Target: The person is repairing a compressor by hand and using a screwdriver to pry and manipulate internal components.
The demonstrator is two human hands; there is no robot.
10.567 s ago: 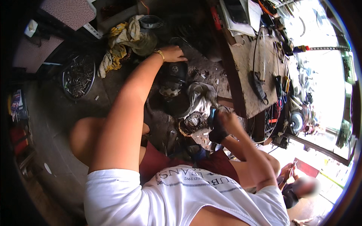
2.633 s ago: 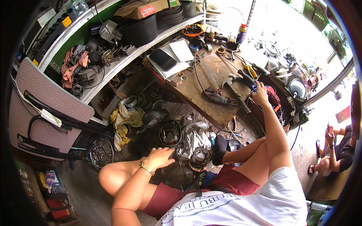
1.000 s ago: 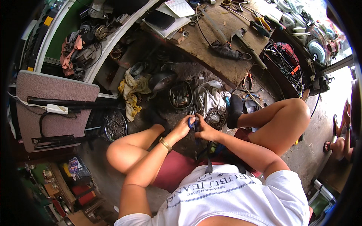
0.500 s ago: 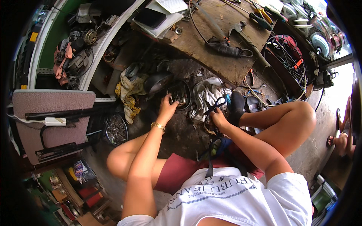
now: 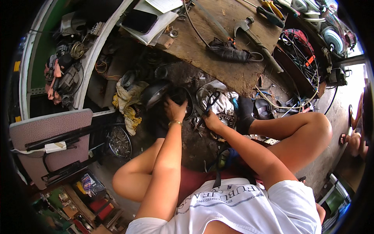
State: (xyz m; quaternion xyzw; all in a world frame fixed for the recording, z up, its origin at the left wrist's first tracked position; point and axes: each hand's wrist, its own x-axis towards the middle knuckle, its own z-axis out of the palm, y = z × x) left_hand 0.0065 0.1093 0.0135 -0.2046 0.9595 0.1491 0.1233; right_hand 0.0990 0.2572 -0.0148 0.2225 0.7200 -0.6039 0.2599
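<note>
My left hand [image 5: 176,110] is closed at the near edge of a dark, round bowl-like container [image 5: 189,102] on the floor; its contents are too dark to make out. My right hand [image 5: 212,121] is closed around dark scissors [image 5: 212,100], their looped handles pointing away from me. Just beyond that hand lies a crumpled whitish cloth [image 5: 226,95]. Beside the right hand sits a ridged, ring-like metal part [image 5: 226,119], partly hidden. Left of the container rests a black, rounded shell [image 5: 156,93].
A wooden bench [image 5: 218,72] holds a hammer [image 5: 253,37], pliers [image 5: 270,16] and a phone [image 5: 140,21]. A yellow-stained rag [image 5: 130,99] and a bowl of small metal pieces [image 5: 119,142] lie left. A cushioned panel [image 5: 50,134] stands far left; cables [image 5: 298,50] fill a box at right.
My left hand has shifted slightly right, its fingers now lower at the container. My right hand has moved left with the scissors, closer to the container, uncovering the ring-like metal part.
</note>
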